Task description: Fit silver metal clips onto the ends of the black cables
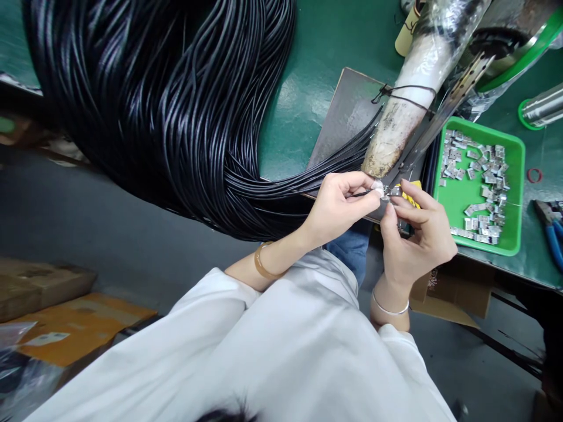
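My left hand (341, 202) is closed in a pinch on the end of a thin black cable (360, 193), just below the mouth of a stained white tube (396, 123). Facing it, my right hand (416, 234) grips a small silver metal connector (394, 191) between thumb and fingers. The connector meets the cable end between my fingertips; whether they are joined is too small to tell. More black cable ends fan out from a large bundle of black cables (185, 117) across a dark board (352, 105). Something yellow (411, 193) lies behind my right fingers.
A green tray (521, 193) with several small metal connectors (492, 170) stands to the right. A perforated metal rod (472, 76) slants beside the tube. Blue-handled pliers (552, 234), a red ring (534, 175) and a metal cylinder (545, 106) lie farther right. Cardboard boxes (39, 287) sit lower left.
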Demonstrator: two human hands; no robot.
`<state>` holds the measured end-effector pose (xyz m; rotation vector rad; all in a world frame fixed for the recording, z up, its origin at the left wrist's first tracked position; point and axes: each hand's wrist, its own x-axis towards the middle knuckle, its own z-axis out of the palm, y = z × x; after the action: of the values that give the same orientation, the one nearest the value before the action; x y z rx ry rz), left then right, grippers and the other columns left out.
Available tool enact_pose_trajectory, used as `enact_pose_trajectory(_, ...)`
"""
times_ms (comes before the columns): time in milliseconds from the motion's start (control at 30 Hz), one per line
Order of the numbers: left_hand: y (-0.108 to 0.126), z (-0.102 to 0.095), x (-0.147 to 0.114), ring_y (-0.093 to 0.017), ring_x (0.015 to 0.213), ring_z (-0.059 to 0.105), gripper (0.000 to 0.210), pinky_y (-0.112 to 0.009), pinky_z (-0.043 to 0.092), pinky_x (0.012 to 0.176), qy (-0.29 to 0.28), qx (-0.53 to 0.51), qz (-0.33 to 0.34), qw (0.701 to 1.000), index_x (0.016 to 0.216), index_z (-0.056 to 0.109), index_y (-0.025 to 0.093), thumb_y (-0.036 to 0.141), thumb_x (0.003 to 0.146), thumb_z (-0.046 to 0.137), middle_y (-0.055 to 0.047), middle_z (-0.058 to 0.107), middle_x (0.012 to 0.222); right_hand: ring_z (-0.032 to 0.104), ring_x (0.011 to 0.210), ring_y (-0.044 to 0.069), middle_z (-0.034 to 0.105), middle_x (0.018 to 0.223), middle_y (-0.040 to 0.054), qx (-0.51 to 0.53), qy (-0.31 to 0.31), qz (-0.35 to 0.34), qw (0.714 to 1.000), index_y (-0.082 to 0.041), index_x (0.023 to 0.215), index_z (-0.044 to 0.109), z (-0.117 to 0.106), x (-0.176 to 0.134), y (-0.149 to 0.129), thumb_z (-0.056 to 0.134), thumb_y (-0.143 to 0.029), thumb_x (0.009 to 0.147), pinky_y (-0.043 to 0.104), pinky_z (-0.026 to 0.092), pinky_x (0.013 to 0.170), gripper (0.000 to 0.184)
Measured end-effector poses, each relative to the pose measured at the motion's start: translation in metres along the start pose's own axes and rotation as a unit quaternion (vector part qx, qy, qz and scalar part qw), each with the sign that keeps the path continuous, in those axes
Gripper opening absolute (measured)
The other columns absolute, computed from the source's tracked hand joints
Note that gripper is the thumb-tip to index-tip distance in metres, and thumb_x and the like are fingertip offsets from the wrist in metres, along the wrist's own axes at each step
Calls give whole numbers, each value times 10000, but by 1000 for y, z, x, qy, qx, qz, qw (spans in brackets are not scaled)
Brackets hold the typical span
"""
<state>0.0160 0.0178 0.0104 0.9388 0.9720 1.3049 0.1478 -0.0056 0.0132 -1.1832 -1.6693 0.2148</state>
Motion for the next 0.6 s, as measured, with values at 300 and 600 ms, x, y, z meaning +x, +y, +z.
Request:
enact_pose_trajectory(300, -5, -3, 0, -55, 589, 524, 84, -173, 420, 553, -16, 13, -5, 1000, 735, 669, 111, 190, 753, 646, 6, 621, 652, 751, 925, 197, 740, 1134, 50, 13, -6, 27, 1000, -212, 888, 632, -1, -5, 5, 691, -148, 839, 376, 652, 773, 100)
enact_pose_trajectory(600, -2, 1, -1, -56, 590, 518, 96, -170, 434, 547, 3, -9, -4, 1000, 750, 675, 116, 212, 753, 669, 16, 610, 638, 737, 1031, 228, 750, 1105, 48, -5, -10, -2, 1000, -223, 877, 682, -3, 4, -2, 706, -107, 815, 369, 647, 783, 133)
